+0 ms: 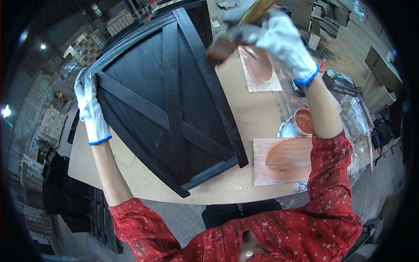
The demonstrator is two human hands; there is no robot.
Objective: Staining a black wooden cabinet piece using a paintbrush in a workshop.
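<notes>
A black wooden crate (144, 78) with slatted edges and crossing braces stands tilted on the table. My left hand (89, 94), in a white glove with a blue cuff, is closed on its upper left corner. Over the crate's right edge, my gloved right hand (279, 41) grips a paintbrush (220, 50), smeared by motion, its bristle end reddish brown. Whether the bristles touch the wood, I cannot tell. Below that hand lie a board smeared with brown paint (288, 161), a small cup of reddish-brown paint (304, 121) and a second smeared board (260, 70).
The table (257, 113) has a pale brown top with a curved near edge. Clear plastic wrapping (353, 118) and a black box (342, 85) lie at its right. Stacked wooden crates (85, 48) stand far left, and dark crates (65, 192) sit on the floor below.
</notes>
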